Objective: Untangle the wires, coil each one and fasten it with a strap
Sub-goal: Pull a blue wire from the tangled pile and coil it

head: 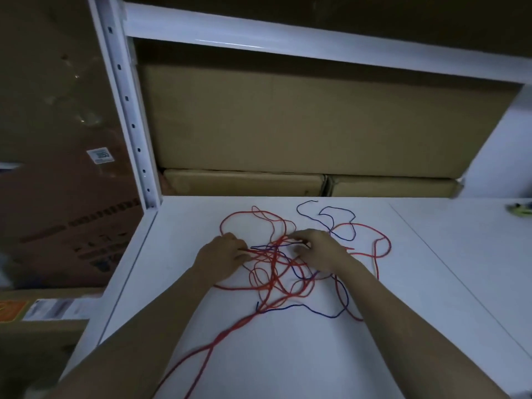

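Note:
A tangle of thin red wire point(273, 272) and blue wire point(339, 223) lies spread on a white shelf point(431, 269). Red loops reach the far left and right of the heap, and a doubled red strand runs toward the front edge. Blue wire loops at the back right and crosses the heap's middle and front. My left hand point(223, 253) lies on the heap's left side and pinches red strands at its fingertips. My right hand point(315, 244) pinches red strands at the top of the knot. No strap is visible.
Large cardboard boxes point(302, 125) fill the back of the shelf under a white beam. A white perforated upright point(129, 110) stands at the left corner. A small green and black object point(519, 209) lies at the far right. More boxes stand left of the rack.

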`<action>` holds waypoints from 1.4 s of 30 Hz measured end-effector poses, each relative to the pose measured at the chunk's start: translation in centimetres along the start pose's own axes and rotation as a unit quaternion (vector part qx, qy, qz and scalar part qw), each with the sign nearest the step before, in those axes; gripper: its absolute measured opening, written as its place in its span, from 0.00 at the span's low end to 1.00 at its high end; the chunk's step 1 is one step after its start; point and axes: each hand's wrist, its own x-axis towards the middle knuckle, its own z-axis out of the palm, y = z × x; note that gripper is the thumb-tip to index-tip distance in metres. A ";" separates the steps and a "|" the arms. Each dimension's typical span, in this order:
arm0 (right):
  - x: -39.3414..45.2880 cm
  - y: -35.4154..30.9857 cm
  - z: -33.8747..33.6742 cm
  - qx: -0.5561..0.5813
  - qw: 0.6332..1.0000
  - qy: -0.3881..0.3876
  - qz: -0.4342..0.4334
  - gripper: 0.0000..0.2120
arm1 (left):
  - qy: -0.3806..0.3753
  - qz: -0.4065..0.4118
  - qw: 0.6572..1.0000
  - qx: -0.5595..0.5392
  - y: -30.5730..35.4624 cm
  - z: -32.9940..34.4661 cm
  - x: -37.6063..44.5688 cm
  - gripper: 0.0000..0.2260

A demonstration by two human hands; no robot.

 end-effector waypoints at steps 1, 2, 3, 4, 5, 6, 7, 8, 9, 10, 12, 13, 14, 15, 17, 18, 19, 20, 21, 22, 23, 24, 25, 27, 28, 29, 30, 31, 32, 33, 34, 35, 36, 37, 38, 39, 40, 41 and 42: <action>-0.1 0.2 -0.1 -0.008 1.000 -0.002 -0.006 0.18 | 0.013 0.004 1.000 -0.012 0.0 0.1 -0.2 0.15; -0.1 0.3 -0.3 -0.030 0.999 0.006 -0.021 0.19 | 0.027 0.007 0.999 -0.028 0.1 0.3 -0.3 0.14; 0.1 0.3 -0.4 -0.048 0.998 0.022 -0.041 0.19 | 0.040 0.009 0.998 -0.039 0.2 0.4 -0.4 0.13; 0.2 0.1 -0.6 -0.056 0.995 0.044 -0.068 0.20 | 0.049 0.010 0.998 -0.047 0.4 0.5 -0.4 0.12; 0.3 -0.3 -0.6 -0.050 0.993 0.055 -0.092 0.18 | 0.058 0.010 0.997 -0.054 0.6 0.5 -0.5 0.12; 0.3 -0.8 -0.7 -0.041 0.991 0.054 -0.114 0.15 | 0.068 0.013 0.996 -0.063 0.8 0.5 -0.5 0.11; 0.4 -1.4 -0.7 -0.037 0.989 0.039 -0.134 0.12 | 0.078 0.014 0.994 -0.073 1.0 0.4 -0.6 0.11; 0.4 -1.8 -0.7 -0.045 0.986 0.013 -0.158 0.10 | 0.085 0.015 0.993 -0.080 1.2 0.3 -0.9 0.11; 0.5 -2.1 -0.9 -0.059 0.983 -0.007 -0.175 0.10 | 0.086 0.020 0.993 -0.081 1.4 0.0 -1.3 0.10; 0.5 -2.3 -0.8 -0.077 0.978 -0.025 -0.190 0.09 | 0.092 0.018 0.992 -0.082 1.6 0.1 -2.0 0.10; 0.1 -2.7 -0.8 -0.072 0.972 -0.014 -0.224 0.09 | 0.114 0.009 0.990 -0.084 2.1 0.0 -3.6 0.10; -0.3 -2.9 -0.6 -0.045 0.970 -0.003 -0.238 0.09 | 0.123 -0.003 0.988 -0.090 2.5 0.1 -4.7 0.10; -0.9 -3.3 -0.7 -0.010 0.968 0.000 -0.252 0.09 | 0.130 -0.013 0.987 -0.091 3.0 0.2 -5.7 0.10; -1.6 -3.6 -0.6 0.019 0.964 -0.010 -0.264 0.09 | 0.134 -0.020 0.987 -0.085 3.4 0.3 -6.7 0.09; -3.2 -4.1 -0.5 0.056 0.954 -0.062 -0.288 0.07 | 0.144 -0.041 0.986 -0.073 3.9 0.8 -8.6 0.09; -4.0 -4.1 -0.3 0.061 0.947 -0.086 -0.304 0.07 | 0.146 -0.049 0.986 -0.069 4.1 1.1 -9.3 0.09; -4.7 -4.0 0.1 0.054 0.939 -0.095 -0.325 0.07 | 0.150 -0.048 0.985 -0.066 4.3 1.4 -10.0 0.09; -5.3 -3.9 0.7 0.034 0.935 -0.091 -0.341 0.09 | 0.155 -0.042 0.985 -0.066 4.4 1.8 -10.4 0.10; -5.7 -3.7 1.4 0.007 0.933 -0.079 -0.350 0.11 | 0.155 -0.036 0.985 -0.070 4.5 2.2 -10.8 0.11; -6.0 -3.5 2.1 -0.009 0.933 -0.067 -0.353 0.10 | 0.152 -0.024 0.985 -0.075 4.6 2.5 -11.1 0.12; -6.3 -3.2 2.7 -0.007 0.935 -0.062 -0.349 0.09 | 0.144 -0.006 0.986 -0.079 4.8 2.9 -11.4 0.13; -6.5 -2.9 3.1 0.006 0.938 -0.061 -0.342 0.08 | 0.129 0.016 0.988 -0.085 4.9 3.2 -11.6 0.14; -6.8 -2.8 3.3 0.023 0.940 -0.058 -0.336 0.08 | 0.110 0.037 0.989 -0.091 5.1 3.4 -11.7 0.15; -7.3 -2.5 3.4 0.058 0.946 -0.037 -0.318 0.07 | 0.081 0.063 0.991 -0.089 5.5 3.7 -11.8 0.16; -7.6 -2.4 3.3 0.076 0.949 -0.028 -0.305 0.07 | 0.075 0.070 0.991 -0.081 5.7 3.8 -11.8 0.16; -7.9 -2.4 3.1 0.097 0.953 -0.028 -0.286 0.07 | 0.077 0.076 0.991 -0.073 6.0 3.8 -11.7 0.15; -8.2 -2.5 2.8 0.120 0.956 -0.032 -0.266 0.08 | 0.081 0.083 0.991 -0.069 6.2 3.7 -11.6 0.15; -8.5 -2.4 2.7 0.143 0.957 -0.041 -0.249 0.08 | 0.091 0.087 0.990 -0.066 6.3 3.7 -11.5 0.17; -8.8 -2.3 2.7 0.160 0.957 -0.046 -0.239 0.09 | 0.104 0.086 0.988 -0.069 6.2 3.7 -11.2 0.19; -9.0 -2.2 2.9 0.170 0.956 -0.041 -0.235 0.08 | 0.116 0.072 0.987 -0.081 6.2 3.7 -11.1 0.19; -9.3 -2.2 3.2 0.178 0.957 -0.030 -0.228 0.08 | 0.126 0.051 0.985 -0.107 6.1 3.6 -11.0 0.17; -9.5 -2.1 3.5 0.189 0.958 -0.014 -0.217 0.08 | 0.134 0.031 0.980 -0.141 6.0 3.3 -10.9 0.14; -9.7 -2.2 3.8 0.198 0.959 0.005 -0.202 0.09 | 0.141 0.011 0.973 -0.181 6.0 3.1 -10.9 0.11; -9.8 -2.2 3.9 0.204 0.960 0.029 -0.190 0.09 | 0.143 -0.006 0.964 -0.225 6.1 2.8 -10.8 0.09; -9.7 -2.4 4.1 0.210 0.959 0.056 -0.180 0.10 | 0.138 -0.018 0.953 -0.269 6.3 2.3 -10.7 0.09; -9.5 -2.7 4.1 0.214 0.958 0.083 -0.169 0.11 | 0.129 -0.023 0.942 -0.308 6.5 1.8 -10.6 0.09; -9.2 -3.1 4.1 0.216 0.958 0.105 -0.159 0.12 | 0.119 -0.023 0.931 -0.344 6.8 1.2 -10.5 0.08; -8.8 -3.5 4.0 0.214 0.958 0.122 -0.149 0.12 | 0.116 -0.022 0.921 -0.371 7.0 0.7 -10.2 0.08; -8.2 -4.0 3.8 0.216 0.957 0.132 -0.139 0.12 | 0.118 -0.021 0.911 -0.394 7.2 0.1 -10.0 0.08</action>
